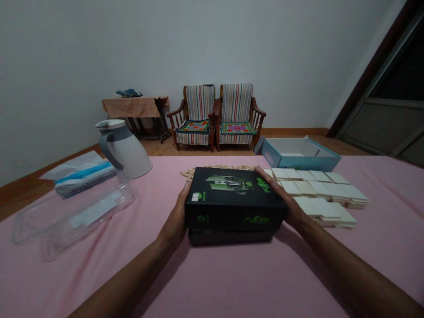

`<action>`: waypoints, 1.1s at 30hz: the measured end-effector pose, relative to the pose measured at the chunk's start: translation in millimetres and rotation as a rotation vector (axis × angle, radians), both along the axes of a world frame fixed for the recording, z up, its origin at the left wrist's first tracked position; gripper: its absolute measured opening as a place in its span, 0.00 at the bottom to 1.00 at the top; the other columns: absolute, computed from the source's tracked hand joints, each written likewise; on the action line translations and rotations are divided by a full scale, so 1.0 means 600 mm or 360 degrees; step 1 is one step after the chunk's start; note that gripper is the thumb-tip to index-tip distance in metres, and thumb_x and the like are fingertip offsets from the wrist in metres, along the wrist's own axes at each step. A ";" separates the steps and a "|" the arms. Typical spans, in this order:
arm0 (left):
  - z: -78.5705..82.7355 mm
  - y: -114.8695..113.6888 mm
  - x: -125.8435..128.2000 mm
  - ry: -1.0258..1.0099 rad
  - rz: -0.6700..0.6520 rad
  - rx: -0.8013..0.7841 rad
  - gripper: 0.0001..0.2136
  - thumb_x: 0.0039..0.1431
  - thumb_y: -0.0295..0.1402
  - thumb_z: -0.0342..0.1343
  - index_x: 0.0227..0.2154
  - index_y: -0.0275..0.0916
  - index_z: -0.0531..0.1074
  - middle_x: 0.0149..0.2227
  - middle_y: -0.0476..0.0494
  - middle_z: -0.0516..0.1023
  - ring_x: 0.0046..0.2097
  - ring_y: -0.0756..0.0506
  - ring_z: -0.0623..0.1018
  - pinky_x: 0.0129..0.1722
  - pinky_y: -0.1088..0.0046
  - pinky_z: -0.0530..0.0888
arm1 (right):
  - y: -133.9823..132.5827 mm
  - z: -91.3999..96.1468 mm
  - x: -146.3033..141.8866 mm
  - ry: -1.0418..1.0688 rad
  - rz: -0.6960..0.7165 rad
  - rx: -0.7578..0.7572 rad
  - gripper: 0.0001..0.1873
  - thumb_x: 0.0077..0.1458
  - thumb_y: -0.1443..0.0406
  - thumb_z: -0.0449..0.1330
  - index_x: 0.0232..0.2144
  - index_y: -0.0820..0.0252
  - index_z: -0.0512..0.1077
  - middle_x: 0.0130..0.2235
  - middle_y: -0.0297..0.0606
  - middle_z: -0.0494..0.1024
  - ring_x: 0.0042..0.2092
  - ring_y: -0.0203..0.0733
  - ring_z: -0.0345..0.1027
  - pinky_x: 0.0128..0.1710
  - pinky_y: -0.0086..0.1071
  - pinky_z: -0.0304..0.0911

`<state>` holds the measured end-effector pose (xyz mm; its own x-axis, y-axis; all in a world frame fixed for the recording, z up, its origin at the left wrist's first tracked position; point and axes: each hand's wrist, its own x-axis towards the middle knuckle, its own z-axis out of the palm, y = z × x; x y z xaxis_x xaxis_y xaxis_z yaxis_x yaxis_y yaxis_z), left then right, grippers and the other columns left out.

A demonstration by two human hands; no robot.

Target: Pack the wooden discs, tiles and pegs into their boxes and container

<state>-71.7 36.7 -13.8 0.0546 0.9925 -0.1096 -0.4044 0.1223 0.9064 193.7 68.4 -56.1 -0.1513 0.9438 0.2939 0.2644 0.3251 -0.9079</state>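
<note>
In front of me on the pink cloth is a black cardboard box with green print. Its lid (232, 201) shows a picture of a green-and-silver device and a small white sticker. Below the lid part of the black box base (230, 238) shows, and the lid sits slightly askew over it. My left hand (175, 218) presses on the lid's left side, thumb near the top edge. My right hand (286, 201) holds the right side, fingers along the far right corner. The inside of the box is hidden.
Right are stacks of pale square tiles (318, 190) and an open blue box (298, 161). Small pale pieces (187, 173) lie behind the black box. Left stand a grey-white jug (130, 152), a tissue pack (84, 176) and clear plastic trays (89, 216). Two armchairs (200, 104) stand beyond.
</note>
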 end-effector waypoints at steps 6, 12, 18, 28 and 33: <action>-0.010 -0.005 -0.005 0.0019 0.0069 -0.0168 0.19 0.57 0.42 0.50 0.45 0.36 0.73 0.33 0.46 0.81 0.37 0.42 0.79 0.36 0.69 0.75 | -0.008 0.020 -0.006 -0.0011 0.0056 0.0037 0.28 0.59 0.52 0.46 0.61 0.45 0.52 0.66 0.24 0.45 0.66 0.43 0.32 0.64 0.45 0.28; -0.016 -0.013 -0.003 0.0015 0.0122 -0.0168 0.18 0.53 0.38 0.53 0.46 0.36 0.72 0.30 0.47 0.81 0.32 0.43 0.79 0.34 0.70 0.74 | -0.014 0.026 -0.007 -0.0144 0.0000 0.0021 0.29 0.58 0.52 0.47 0.61 0.44 0.52 0.66 0.25 0.44 0.66 0.45 0.32 0.64 0.48 0.30; -0.027 -0.006 -0.011 0.0046 0.0099 -0.0247 0.17 0.53 0.37 0.52 0.45 0.36 0.71 0.27 0.48 0.80 0.27 0.45 0.79 0.26 0.72 0.73 | -0.010 0.028 -0.015 -0.0132 -0.0050 -0.0102 0.33 0.55 0.55 0.51 0.63 0.46 0.49 0.66 0.25 0.43 0.66 0.44 0.34 0.64 0.45 0.31; -0.046 -0.002 -0.010 0.0055 0.0054 -0.0284 0.18 0.54 0.34 0.51 0.48 0.38 0.69 0.30 0.47 0.81 0.25 0.46 0.78 0.24 0.73 0.73 | -0.026 -0.022 -0.020 0.0181 -0.0133 -0.0414 0.35 0.56 0.53 0.51 0.63 0.45 0.45 0.63 0.28 0.54 0.63 0.47 0.48 0.56 0.46 0.58; -0.058 0.007 -0.017 0.0205 0.0039 -0.0212 0.22 0.55 0.35 0.53 0.54 0.41 0.66 0.46 0.44 0.78 0.39 0.43 0.80 0.36 0.70 0.76 | -0.025 -0.037 -0.020 0.0217 -0.0118 -0.0422 0.35 0.56 0.52 0.51 0.63 0.45 0.46 0.63 0.29 0.55 0.64 0.46 0.46 0.57 0.46 0.56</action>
